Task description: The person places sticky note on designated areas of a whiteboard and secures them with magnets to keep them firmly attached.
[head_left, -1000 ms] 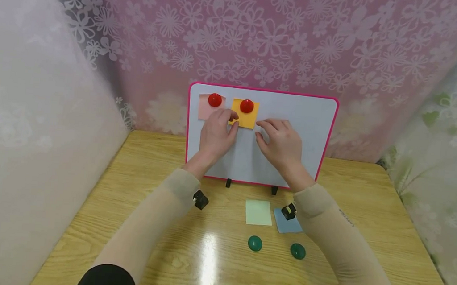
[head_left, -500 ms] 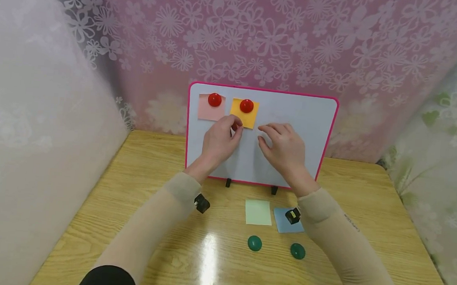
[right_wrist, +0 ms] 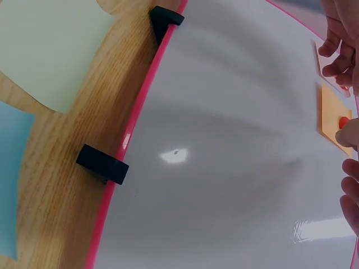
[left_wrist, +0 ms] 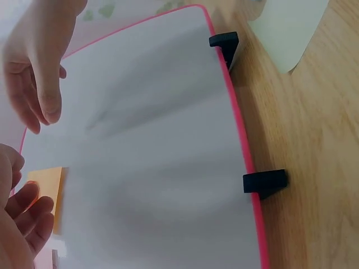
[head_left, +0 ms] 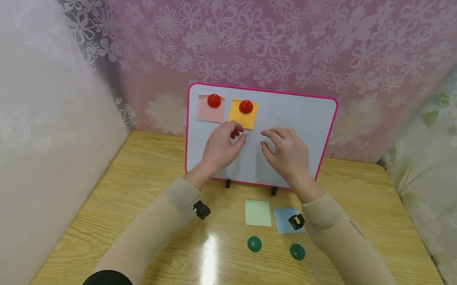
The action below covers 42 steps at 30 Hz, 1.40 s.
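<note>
A whiteboard [head_left: 295, 116] with a pink rim stands upright at the back of the table. Near its upper left a pink sticky note [head_left: 206, 111] and an orange sticky note [head_left: 236, 115] hang, each under a round red magnet [head_left: 246, 106]. My left hand [head_left: 222, 146] is in front of the board just below the orange note, fingers loosely bent, nothing held. To its right, my right hand [head_left: 288, 154] hovers before the board with thumb and fingers apart, also holding nothing. In the left wrist view the orange note [left_wrist: 51, 185] is partly hidden behind the left fingers.
On the wooden table [head_left: 150, 163] before the board lie a pale green sticky note [head_left: 258, 213] and a blue one [head_left: 282, 223]. Two green magnets [head_left: 254, 244] sit nearer the front. Black feet [head_left: 228, 183] stick out under the board. A flowered curtain [head_left: 261, 37] hangs behind.
Both hands have drawn down and slightly right, away from the orange note, the left uncovering more of the pink note. Notes and magnets stay in place.
</note>
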{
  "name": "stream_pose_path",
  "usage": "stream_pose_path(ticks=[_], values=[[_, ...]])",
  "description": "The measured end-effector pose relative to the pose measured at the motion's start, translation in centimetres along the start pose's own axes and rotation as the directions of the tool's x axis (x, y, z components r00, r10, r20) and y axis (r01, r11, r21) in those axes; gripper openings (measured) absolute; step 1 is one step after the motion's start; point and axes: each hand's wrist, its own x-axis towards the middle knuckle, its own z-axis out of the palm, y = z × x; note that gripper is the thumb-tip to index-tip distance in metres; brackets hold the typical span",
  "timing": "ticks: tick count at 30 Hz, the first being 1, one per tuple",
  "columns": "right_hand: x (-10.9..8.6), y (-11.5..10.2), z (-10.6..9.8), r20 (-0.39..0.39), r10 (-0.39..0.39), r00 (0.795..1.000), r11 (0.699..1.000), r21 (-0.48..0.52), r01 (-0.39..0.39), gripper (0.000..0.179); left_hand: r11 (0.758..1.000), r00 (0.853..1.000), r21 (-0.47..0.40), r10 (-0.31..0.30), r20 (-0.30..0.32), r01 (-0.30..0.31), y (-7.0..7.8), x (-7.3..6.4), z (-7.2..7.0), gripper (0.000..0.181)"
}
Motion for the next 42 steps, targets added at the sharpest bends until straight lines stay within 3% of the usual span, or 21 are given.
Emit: stream_pose_path(ticks=[7,18,28,42], values=[[-1.3,-0.2,-0.4,0.066,0.028,0.997,1.0,0.007,-0.028,0.03,0.996,0.999,-0.089,0.034,0.026,-0.032,-0.1,-1.4,0.7,0.013],[-3.6,-0.4,-0.8,0.145,0.041,0.989,0.998,0.034,-0.046,0.032,0.986,0.993,-0.169,0.033,0.117,-0.013,-0.3,-4.0,2.2,0.008],[-6.1,-0.7,-0.7,0.183,0.012,0.983,0.995,0.092,-0.029,0.029,0.974,0.967,-0.219,-0.002,0.255,0.06,-1.3,-6.8,4.2,0.011],[-8.5,-0.8,-0.7,0.273,-0.019,0.962,0.987,0.156,-0.025,0.027,0.95,0.926,-0.25,-0.088,0.368,0.19,-1.8,-9.3,5.5,0.01]])
